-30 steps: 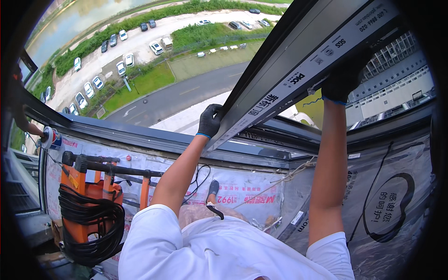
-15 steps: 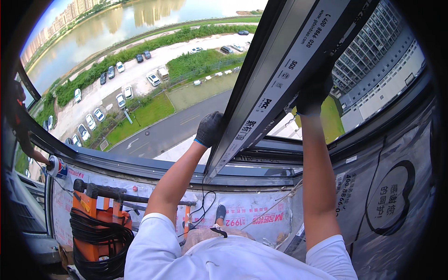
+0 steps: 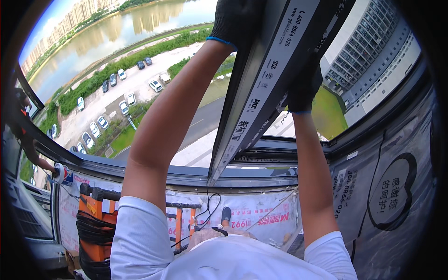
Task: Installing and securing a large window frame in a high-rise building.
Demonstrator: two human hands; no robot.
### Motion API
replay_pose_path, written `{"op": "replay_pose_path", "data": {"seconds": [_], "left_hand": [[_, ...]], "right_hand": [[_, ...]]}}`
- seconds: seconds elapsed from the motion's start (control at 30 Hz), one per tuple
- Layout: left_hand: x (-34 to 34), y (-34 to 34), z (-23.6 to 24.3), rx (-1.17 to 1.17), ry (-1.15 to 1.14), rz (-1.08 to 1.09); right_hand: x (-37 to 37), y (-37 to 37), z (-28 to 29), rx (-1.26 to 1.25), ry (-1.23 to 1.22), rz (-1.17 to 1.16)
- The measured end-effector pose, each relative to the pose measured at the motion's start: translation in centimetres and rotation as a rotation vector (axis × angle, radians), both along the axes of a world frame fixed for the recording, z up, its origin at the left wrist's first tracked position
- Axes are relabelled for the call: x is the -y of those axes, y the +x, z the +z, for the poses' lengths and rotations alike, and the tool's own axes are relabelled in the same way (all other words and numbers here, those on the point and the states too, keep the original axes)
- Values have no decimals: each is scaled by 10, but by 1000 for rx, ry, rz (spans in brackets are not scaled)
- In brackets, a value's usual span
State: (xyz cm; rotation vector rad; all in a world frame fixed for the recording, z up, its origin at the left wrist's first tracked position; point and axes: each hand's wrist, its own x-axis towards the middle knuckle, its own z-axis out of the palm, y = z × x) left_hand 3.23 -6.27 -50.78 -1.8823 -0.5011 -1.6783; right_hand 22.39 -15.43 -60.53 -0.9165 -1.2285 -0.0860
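Both my hands wear black knitted gloves with blue cuffs. My left hand (image 3: 237,21) is raised high, closed against the left edge of a tall dark window frame post (image 3: 228,154) faced with pale printed film. Lower down on the other side, my right hand (image 3: 304,91) is closed at the right edge of that post. Its fingers merge with the dark metal, so their exact hold is hard to see. The post leans up and to the right, its lower end by the sill (image 3: 261,179).
An orange stepladder (image 3: 93,205) with a coiled black cable (image 3: 93,228) stands at lower left. Another person's hand (image 3: 45,164) rests by a white and blue bucket (image 3: 63,173). Film-wrapped panel (image 3: 354,196) lines the right. Beyond the opening is a long drop to a road.
My left hand has moved well up along the post. My right hand stays at about the same spot on it. The view has shifted slightly.
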Motion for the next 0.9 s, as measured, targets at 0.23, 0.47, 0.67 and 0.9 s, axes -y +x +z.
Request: {"op": "replay_pose_path", "data": {"seconds": [0.23, 0.47, 0.67, 0.9], "left_hand": [[6, 19, 11, 148, -29, -287], [55, 7, -255, 444, -815, -517], [92, -10, -488, 337, -1238, -294], [268, -115, -672, 399, -2020, 107]], "right_hand": [[8, 12, 2, -110, -73, 122], [-15, 25, -13, 273, 165, -111], [-16, 51, -23, 407, 75, -268], [-4, 35, -3, 238, 77, -47]]}}
